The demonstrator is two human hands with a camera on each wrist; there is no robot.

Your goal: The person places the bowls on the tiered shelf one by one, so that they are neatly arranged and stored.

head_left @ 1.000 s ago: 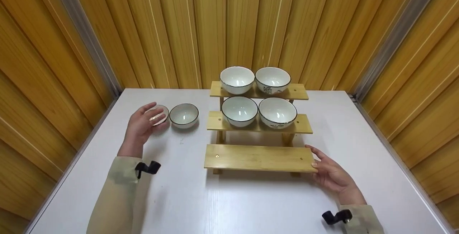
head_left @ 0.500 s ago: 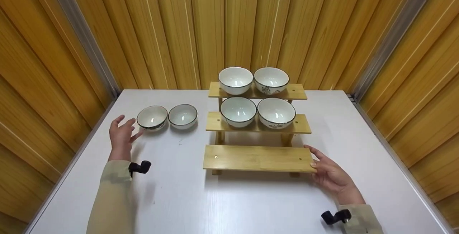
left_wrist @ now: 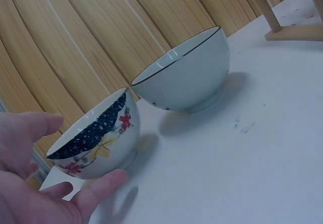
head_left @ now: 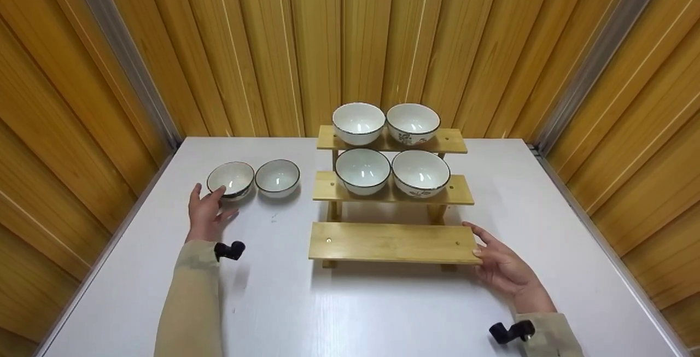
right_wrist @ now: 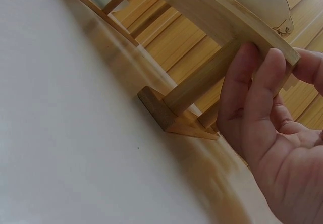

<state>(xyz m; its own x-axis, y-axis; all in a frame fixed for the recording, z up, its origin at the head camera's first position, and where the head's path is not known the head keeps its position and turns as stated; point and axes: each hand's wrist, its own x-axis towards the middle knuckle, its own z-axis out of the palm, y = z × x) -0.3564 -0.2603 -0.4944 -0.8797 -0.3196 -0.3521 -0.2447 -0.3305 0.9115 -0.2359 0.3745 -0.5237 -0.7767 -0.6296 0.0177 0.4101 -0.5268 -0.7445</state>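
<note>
My left hand (head_left: 205,217) is at the near left side of a small bowl (head_left: 232,178), its fingers spread around it. In the left wrist view this flower-patterned bowl (left_wrist: 103,146) has a dark blue speckled band; one fingertip is right at its rim and another low by its base. A plain pale bowl (head_left: 278,177) stands just right of it. My right hand (head_left: 506,269) pinches the right end of the lowest step of a three-step wooden stand (head_left: 394,242). In the right wrist view, fingertips (right_wrist: 247,55) press under that step's end.
Two white bowls (head_left: 359,123) sit side by side on the stand's top step, and two more bowls (head_left: 420,174) on its middle step. The white table (head_left: 262,302) is enclosed by wood-patterned walls (head_left: 317,45) at the back and sides.
My left hand first drew back leftward from over the flower-patterned bowl, then came in at its near left side. The right hand has kept its hold on the stand.
</note>
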